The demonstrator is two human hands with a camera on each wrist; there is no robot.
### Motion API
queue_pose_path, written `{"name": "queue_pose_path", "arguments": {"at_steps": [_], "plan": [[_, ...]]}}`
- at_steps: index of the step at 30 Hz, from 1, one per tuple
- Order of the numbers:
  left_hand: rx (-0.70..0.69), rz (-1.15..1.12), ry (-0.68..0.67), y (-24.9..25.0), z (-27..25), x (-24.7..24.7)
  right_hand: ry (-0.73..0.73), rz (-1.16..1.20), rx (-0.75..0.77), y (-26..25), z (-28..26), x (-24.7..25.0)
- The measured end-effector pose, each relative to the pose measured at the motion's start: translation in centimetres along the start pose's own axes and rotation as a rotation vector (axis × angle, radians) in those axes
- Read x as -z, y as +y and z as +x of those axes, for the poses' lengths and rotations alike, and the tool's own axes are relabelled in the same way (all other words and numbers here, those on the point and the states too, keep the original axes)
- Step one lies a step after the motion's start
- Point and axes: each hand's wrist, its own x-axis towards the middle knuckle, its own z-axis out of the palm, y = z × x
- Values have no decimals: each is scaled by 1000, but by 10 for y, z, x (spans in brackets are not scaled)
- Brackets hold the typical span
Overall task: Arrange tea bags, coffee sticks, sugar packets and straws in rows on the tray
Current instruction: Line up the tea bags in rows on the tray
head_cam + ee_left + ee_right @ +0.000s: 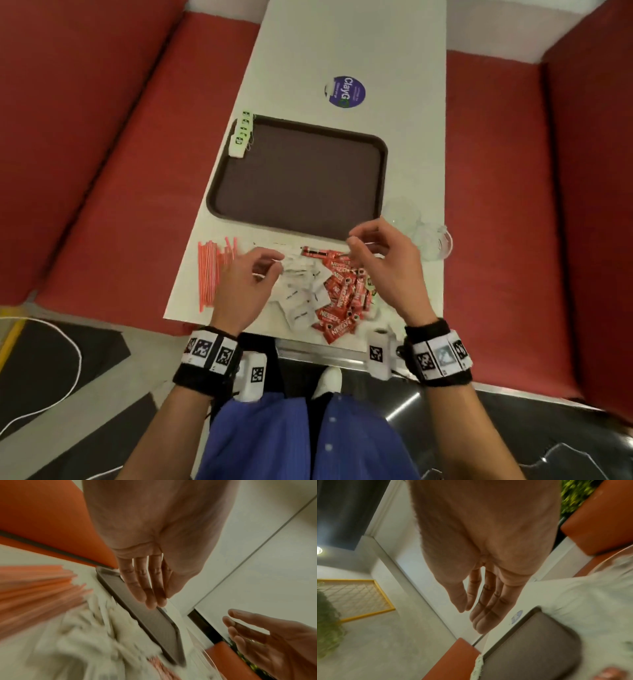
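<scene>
A dark brown tray (298, 178) lies empty on the white table, except for a row of green-and-white tea bags (241, 137) along its far-left rim. Near the table's front edge lie orange straws (209, 270) at the left, white sugar packets (301, 301) in the middle and red coffee sticks (342, 301) at the right, all in loose heaps. My left hand (263, 270) hovers over the sugar packets, fingers relaxed and empty (150, 588). My right hand (366, 243) is raised above the coffee sticks by the tray's near-right corner, fingers loose, holding nothing (481, 601).
Clear plastic cups (421, 233) sit right of the tray's near corner. A round purple sticker (344, 91) marks the table beyond the tray. Red padded benches (102, 154) flank the narrow table on both sides.
</scene>
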Motion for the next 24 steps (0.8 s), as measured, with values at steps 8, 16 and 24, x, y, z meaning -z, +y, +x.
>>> {"name": "queue_pose_path", "arguments": {"at_steps": [8, 16, 24], "plan": [[-221, 268, -377, 25, -62, -132, 118, -193, -218, 116, -97, 71], [-350, 814, -464, 25, -69, -186, 193, -524, -457, 170, -121, 62], [-397, 904, -507, 23, -64, -201, 180, -471, -446, 183, -119, 58]]}}
